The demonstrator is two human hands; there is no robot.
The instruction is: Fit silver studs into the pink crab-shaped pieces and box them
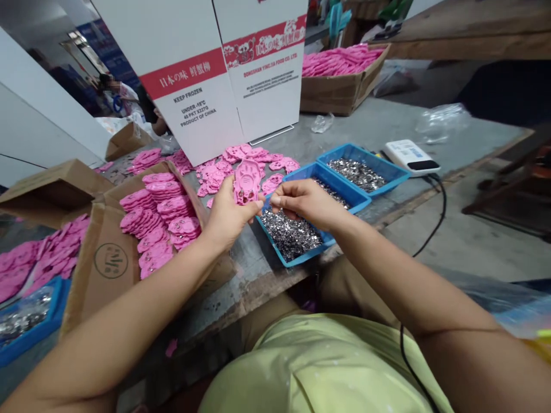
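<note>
Here, left hand fingers clasping pink piece, right hand fingers pinched beside it.

Leftmost blue tray (silver-filled) is cut off.

The pink piece looks like matt moulded plastic, the tray smooth blue plastic full of shiny metal bits. Boxes are plain brown cardboard; the table is rough and dull grey.
</note>
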